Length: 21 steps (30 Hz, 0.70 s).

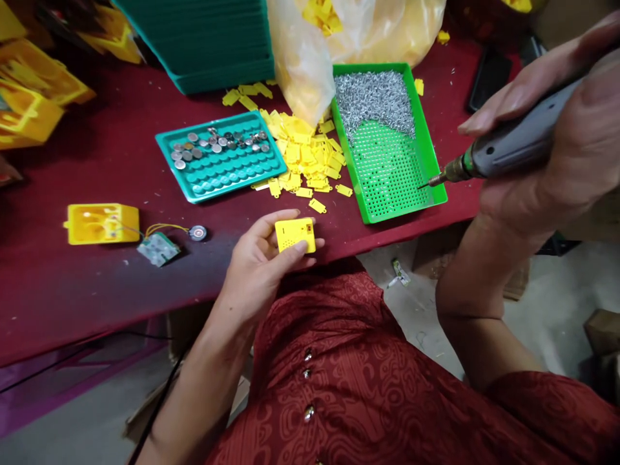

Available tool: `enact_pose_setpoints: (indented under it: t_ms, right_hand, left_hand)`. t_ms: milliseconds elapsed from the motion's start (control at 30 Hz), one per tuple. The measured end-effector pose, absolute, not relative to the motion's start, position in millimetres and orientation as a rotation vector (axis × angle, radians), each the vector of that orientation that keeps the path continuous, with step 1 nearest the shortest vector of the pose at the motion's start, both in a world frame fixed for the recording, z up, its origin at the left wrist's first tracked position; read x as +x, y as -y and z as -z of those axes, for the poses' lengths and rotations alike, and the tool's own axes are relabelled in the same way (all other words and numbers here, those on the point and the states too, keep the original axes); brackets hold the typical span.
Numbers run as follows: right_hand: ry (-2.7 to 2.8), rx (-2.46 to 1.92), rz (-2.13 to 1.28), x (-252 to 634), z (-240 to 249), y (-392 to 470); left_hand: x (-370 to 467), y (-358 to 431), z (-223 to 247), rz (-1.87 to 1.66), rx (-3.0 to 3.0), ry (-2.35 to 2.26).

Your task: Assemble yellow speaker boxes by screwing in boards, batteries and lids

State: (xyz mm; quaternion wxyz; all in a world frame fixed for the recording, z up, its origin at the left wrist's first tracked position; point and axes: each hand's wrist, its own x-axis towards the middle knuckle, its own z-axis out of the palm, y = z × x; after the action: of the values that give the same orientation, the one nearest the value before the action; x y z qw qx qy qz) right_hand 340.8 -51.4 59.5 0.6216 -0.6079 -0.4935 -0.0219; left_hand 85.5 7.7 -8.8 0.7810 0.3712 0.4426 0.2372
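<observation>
Tabs (301, 155) lie between left hand (264, 252) and plastic bag (306, 74).

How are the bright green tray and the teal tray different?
The bright green tray has a floor full of little holes; the teal tray has bumpy rows. The bright green tray holds a heap of tiny silvery screws; the teal tray holds scattered round discs. Both sit on the dark red table.
</observation>
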Motion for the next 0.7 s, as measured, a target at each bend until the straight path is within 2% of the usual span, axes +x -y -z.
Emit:
enact_pose_setpoints:
  t_ms: [233, 433, 600, 700]
  right_hand:
    - [1.009, -1.413, -0.021, 332, -18, 36]
    - [1.023, -1.660, 0.077, 333, -6, 34]
    - [0.977, -1.222, 0.029, 339, 7, 20]
    - [0.926, -1.137, -0.011, 338, 11, 14]
  left_hand:
    - [92, -7, 7, -0.529, 0.757, -0.968]
    - [91, -8, 6, -0.512, 0.775, -0.969]
    - [89, -8, 4, -0.507, 0.801, -0.974]
    - [89, -9, 3, -0.503, 0.796, -0.970]
